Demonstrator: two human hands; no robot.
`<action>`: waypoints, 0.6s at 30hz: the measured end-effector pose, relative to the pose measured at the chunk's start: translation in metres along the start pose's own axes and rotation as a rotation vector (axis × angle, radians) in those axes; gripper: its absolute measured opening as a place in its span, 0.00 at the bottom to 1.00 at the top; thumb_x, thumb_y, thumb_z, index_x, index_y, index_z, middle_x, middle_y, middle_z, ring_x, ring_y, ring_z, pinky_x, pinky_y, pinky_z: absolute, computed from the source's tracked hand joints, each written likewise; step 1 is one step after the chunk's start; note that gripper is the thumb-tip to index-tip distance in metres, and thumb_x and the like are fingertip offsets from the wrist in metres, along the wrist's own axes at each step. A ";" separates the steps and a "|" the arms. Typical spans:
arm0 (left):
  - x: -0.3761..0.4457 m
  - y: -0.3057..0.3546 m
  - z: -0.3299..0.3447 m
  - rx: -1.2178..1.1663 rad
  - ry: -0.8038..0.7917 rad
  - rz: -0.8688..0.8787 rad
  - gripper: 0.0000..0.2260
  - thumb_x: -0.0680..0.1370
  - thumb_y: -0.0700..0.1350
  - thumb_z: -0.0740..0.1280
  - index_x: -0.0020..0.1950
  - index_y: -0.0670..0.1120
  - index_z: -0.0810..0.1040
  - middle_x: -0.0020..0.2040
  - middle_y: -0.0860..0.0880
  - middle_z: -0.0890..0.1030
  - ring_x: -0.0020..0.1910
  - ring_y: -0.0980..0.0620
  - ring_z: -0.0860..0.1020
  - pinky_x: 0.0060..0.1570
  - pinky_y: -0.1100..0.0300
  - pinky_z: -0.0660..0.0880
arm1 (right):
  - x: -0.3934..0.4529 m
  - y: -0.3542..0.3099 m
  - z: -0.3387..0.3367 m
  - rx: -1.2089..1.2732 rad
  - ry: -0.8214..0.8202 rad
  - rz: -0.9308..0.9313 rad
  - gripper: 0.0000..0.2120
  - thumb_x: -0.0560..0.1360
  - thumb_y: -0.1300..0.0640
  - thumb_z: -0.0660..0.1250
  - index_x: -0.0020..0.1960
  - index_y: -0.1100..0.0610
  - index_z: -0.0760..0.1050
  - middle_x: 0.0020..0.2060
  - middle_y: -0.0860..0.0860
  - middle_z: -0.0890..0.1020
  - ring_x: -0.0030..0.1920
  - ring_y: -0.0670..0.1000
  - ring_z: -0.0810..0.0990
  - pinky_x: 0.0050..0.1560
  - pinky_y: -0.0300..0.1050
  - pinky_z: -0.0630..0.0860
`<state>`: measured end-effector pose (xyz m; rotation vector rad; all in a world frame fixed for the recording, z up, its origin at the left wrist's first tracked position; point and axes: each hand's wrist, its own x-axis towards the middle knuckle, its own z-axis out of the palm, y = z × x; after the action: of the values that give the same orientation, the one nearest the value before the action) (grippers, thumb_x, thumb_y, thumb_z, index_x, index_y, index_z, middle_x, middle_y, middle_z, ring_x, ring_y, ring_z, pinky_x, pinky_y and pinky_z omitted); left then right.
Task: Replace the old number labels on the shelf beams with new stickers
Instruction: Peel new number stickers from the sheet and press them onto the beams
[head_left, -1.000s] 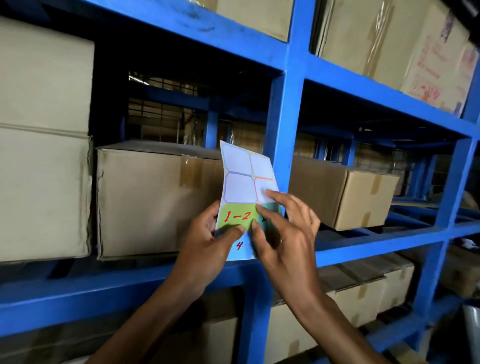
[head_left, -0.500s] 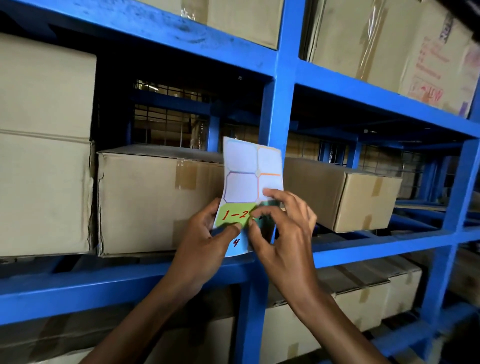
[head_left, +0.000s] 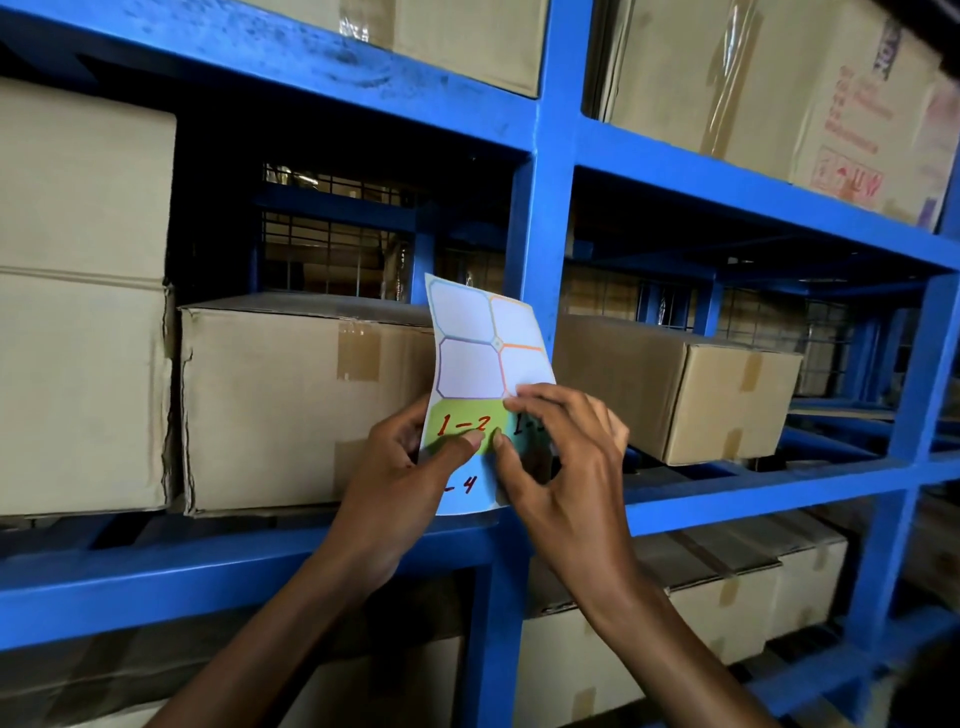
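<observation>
**Peeling the next label off the sheet**

We are holding the sticker sheet (head_left: 485, 364) upright in front of the blue upright post (head_left: 545, 249), its long axis running top to bottom, the upper end curling a little toward us. Our left hand (head_left: 400, 499) is pinching the sheet's lower left part, the thumb lying on the green sticker (head_left: 457, 423) marked "1-2". Our right hand (head_left: 566, 467) is closing on the sheet from the right, thumb tip pressing at the seam beside the green sticker and the forefinger curling over the teal sticker (head_left: 527, 428) next to it, so the fingers are nearly shut with the sheet's edge between them. Whether a corner of that teal sticker is already lifting, we cannot tell; the fingers are hiding it.

The relation we are watching: the teal sticker is lying directly under the right fingertips, to the right of the left thumb, so the right hand is the nearer one for the peel while the left is bracing the sheet. We are judging that the pull should go away from the left thumb, along the sticker's short width.

The shelf beam (head_left: 249, 566) is running horizontally just below and behind the sheet, bare painted metal with free face to either side of the post. Cardboard boxes (head_left: 291, 405) are sitting back on the shelf above it, leaving room for the hands.
</observation>
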<state>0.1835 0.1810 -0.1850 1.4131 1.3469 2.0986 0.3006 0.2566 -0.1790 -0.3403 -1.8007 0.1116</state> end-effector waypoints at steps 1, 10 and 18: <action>0.000 0.000 0.000 -0.004 0.001 0.002 0.13 0.74 0.42 0.69 0.57 0.53 0.79 0.47 0.53 0.86 0.45 0.51 0.84 0.40 0.60 0.80 | 0.000 0.001 0.000 0.005 -0.003 0.000 0.13 0.70 0.53 0.67 0.53 0.55 0.78 0.54 0.49 0.78 0.58 0.46 0.71 0.61 0.44 0.62; 0.003 0.000 0.001 -0.004 0.020 0.032 0.11 0.73 0.40 0.71 0.54 0.50 0.81 0.44 0.51 0.86 0.42 0.50 0.85 0.38 0.61 0.80 | 0.002 0.007 0.006 0.013 -0.044 -0.008 0.11 0.69 0.54 0.68 0.51 0.54 0.78 0.52 0.48 0.79 0.56 0.47 0.73 0.60 0.43 0.62; 0.005 0.000 0.003 0.009 0.118 0.041 0.08 0.73 0.39 0.70 0.50 0.48 0.82 0.39 0.50 0.86 0.36 0.54 0.83 0.30 0.64 0.77 | 0.000 0.006 0.013 0.083 -0.081 0.017 0.06 0.70 0.56 0.67 0.47 0.53 0.77 0.51 0.47 0.79 0.56 0.46 0.73 0.59 0.39 0.62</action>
<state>0.1839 0.1859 -0.1813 1.3496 1.3836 2.2370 0.2897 0.2636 -0.1842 -0.2958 -1.8671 0.2148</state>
